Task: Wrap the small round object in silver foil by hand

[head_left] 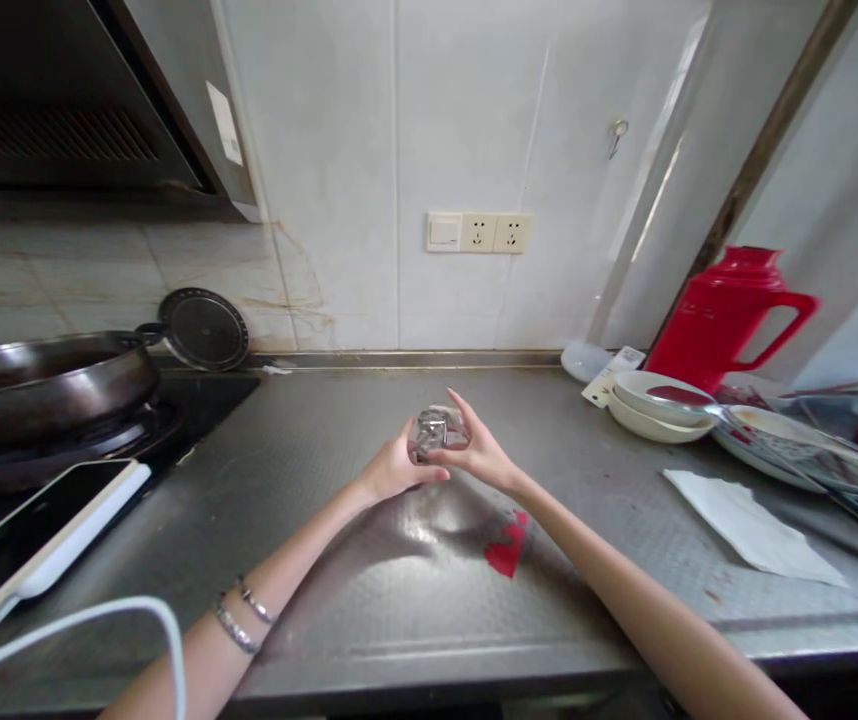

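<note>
A small clear, silvery object [431, 428], glass-like in its shine, is between my two hands above the metal counter [309, 440]. My left hand [395, 465] curls around its left side, with the thumb stretched along below it. From the right, my right hand [478, 450] spans it, thumb at the near side and index finger raised at the far side. Part of the object is hidden by the fingers, and its exact kind is unclear. Two silver bracelets [238, 625] circle my left wrist.
At left, a pan [46, 380] stands on the black stove, near a phone [39, 530] with a white cable [99, 605]. On the right are a red thermos [721, 320], stacked bowls [658, 425], plates and a white napkin [755, 525]. A red patch [505, 548] marks the counter.
</note>
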A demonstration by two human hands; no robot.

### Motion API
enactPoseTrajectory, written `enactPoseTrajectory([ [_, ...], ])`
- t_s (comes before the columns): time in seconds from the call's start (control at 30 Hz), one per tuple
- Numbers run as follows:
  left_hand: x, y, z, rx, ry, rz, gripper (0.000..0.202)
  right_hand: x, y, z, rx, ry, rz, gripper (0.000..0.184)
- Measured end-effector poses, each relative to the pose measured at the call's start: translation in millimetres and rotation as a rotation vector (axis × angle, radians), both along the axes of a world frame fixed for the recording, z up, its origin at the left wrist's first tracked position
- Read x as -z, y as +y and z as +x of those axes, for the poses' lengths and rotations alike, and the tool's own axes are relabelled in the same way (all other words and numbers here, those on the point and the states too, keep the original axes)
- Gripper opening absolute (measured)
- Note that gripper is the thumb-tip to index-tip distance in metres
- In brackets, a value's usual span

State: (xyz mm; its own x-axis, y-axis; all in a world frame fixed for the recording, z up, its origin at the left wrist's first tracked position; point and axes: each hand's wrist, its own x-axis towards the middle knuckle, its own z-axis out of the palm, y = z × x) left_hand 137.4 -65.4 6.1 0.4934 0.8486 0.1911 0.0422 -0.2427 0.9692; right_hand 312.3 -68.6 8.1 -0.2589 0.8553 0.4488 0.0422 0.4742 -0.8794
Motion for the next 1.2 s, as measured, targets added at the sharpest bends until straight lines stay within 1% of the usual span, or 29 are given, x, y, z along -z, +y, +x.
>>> enactPoseTrajectory([
  [0.1, 6.2, 1, 0, -0.089, 0.053, 0.068, 0.123, 1.0, 2, 0, 0.067, 0.028, -0.067, 0.098],
  [0.2, 11.1, 1, 1, -0.18, 0.073, 0.181, 0.129, 2.2, 1, -2, 0.086, 0.032, -0.126, 0.095],
  [0.33, 12.5, -2, 4, -0.26, 0.133, 0.246, 0.12, 1.7, -3, -7, 0.053, 0.044, -0.151, 0.092],
  [0.47, 11.1, -6, 7, -0.302, 0.156, 0.267, 0.096, -1.4, -6, -9, 0.047, 0.031, -0.137, 0.088],
  [0.53, 11.4, -6, 8, -0.319, 0.138, 0.273, 0.086, -2.4, -6, -8, 0.045, 0.003, -0.135, 0.08],
  [0.6, 12.5, -6, 8, -0.332, 0.113, 0.273, 0.08, -1.7, -6, -5, 0.004, 0.004, -0.152, 0.066],
  [0.67, 13.9, -4, 9, -0.34, 0.09, 0.27, 0.076, 0.7, -4, -3, -0.056, 0.055, -0.196, 0.053],
  [0.73, 15.0, -4, 9, -0.327, 0.071, 0.27, 0.074, 3.9, -1, -1, -0.084, 0.118, -0.239, 0.046],
  [0.87, 15.8, -4, 9, -0.321, 0.048, 0.289, 0.076, 8.1, 5, 0, -0.048, 0.168, -0.283, 0.047],
  [0.97, 15.5, -5, 10, -0.327, 0.054, 0.282, 0.078, 7.3, 10, 2, -0.02, 0.19, -0.305, 0.045],
  [1.07, 15.3, -8, 12, -0.324, 0.081, 0.279, 0.081, 3.4, 13, 6, 0.046, 0.195, -0.229, 0.039],
  [1.13, 15.4, -9, 13, -0.313, 0.088, 0.273, 0.083, -0.3, 13, 7, 0.103, 0.157, -0.133, 0.037],
  [1.2, 15.6, -11, 15, -0.304, 0.102, 0.271, 0.083, -4.0, 10, 7, 0.156, 0.057, -0.008, 0.035],
])
